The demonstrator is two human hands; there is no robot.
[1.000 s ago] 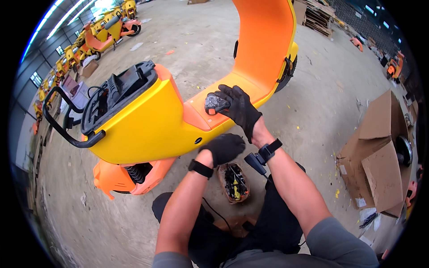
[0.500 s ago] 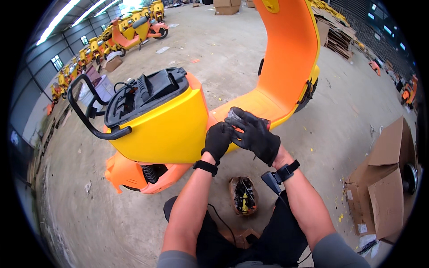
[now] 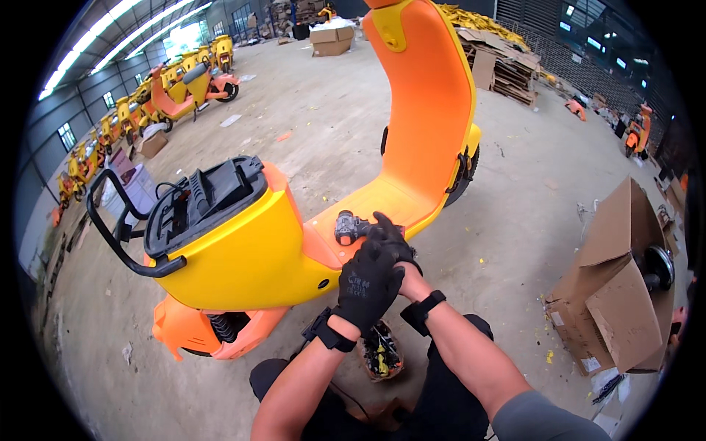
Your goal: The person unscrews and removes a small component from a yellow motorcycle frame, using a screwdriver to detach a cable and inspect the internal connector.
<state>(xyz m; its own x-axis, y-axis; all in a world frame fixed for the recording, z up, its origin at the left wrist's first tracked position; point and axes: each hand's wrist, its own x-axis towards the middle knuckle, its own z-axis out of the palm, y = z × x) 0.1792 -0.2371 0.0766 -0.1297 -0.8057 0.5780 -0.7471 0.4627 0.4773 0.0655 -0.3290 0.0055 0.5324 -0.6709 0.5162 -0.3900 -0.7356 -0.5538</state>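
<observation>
A black-and-grey cordless drill (image 3: 347, 228) lies on the orange footboard (image 3: 401, 206) of a yellow-and-orange scooter (image 3: 220, 250). My gloved right hand (image 3: 392, 241) is beside it, index finger stretched out, partly hidden by my left hand. My gloved left hand (image 3: 368, 287) overlaps the right hand below the drill, fingers curled on something I cannot make out. A box of tools (image 3: 382, 356) sits on the floor between my legs, below my hands.
An opened cardboard box (image 3: 603, 301) stands on the right. Rows of scooters (image 3: 176, 95) line the left wall. Stacked flattened cardboard (image 3: 500, 70) is at the back right, and a closed carton (image 3: 331, 40) stands farther back.
My left hand has moved up from below and now covers part of my right hand. The drill shows again at their left. The view has shifted.
</observation>
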